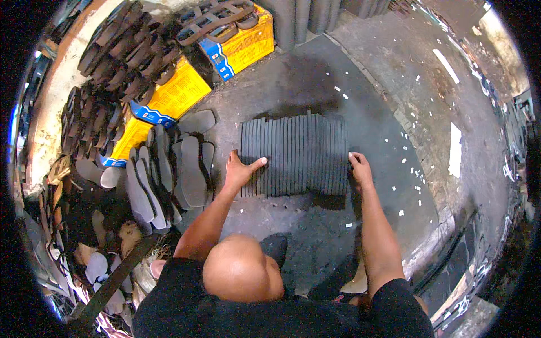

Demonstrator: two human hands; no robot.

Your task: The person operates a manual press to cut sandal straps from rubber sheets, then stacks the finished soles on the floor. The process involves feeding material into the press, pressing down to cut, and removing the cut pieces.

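Note:
A row of thin dark grey sheets (293, 155) stands on edge on the floor before me, packed face to face from left to right. Their top edges are slightly uneven. My left hand (242, 169) is at the row's left end, its thumb spread over the top edges and its fingers down the outer side. At the opposite end, my right hand (360, 169) has its thumb and fingers bent against the last sheet. The row sits between both hands. Some fingertips are hidden behind the sheets.
Grey shoe soles (194, 169) lie piled left of the row. Beyond them stand a yellow and blue box (183, 87), a second yellow box (248, 50) with strapped sandals on top, and stacked dark sandals (121, 45). White scraps (455, 151) litter the floor at right.

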